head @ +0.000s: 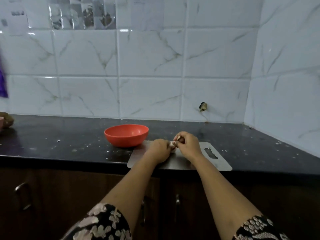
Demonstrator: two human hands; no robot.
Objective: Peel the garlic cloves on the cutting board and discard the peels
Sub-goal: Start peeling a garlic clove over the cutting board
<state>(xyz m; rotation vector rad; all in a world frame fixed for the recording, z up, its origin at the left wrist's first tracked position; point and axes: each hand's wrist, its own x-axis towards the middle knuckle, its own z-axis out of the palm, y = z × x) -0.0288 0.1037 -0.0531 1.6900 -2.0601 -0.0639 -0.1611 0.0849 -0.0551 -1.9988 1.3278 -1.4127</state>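
Garlic is being gripped in the curled left hand over the steel cutting board; its peel is being pinched by curled fingers of the right hand.

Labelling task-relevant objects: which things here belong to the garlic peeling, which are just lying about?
Job: garlic, gripped by left hand and right hand; cutting board; red bowl, probably for peels.
Lying about: purple item, left edge; brown item below it; cabinet handle.

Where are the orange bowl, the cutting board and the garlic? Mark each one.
orange bowl (126, 142), head view, on its outer front wall.
cutting board (223, 164), head view, on its bare near right corner.
garlic (172, 144), head view, on the white part that shows.
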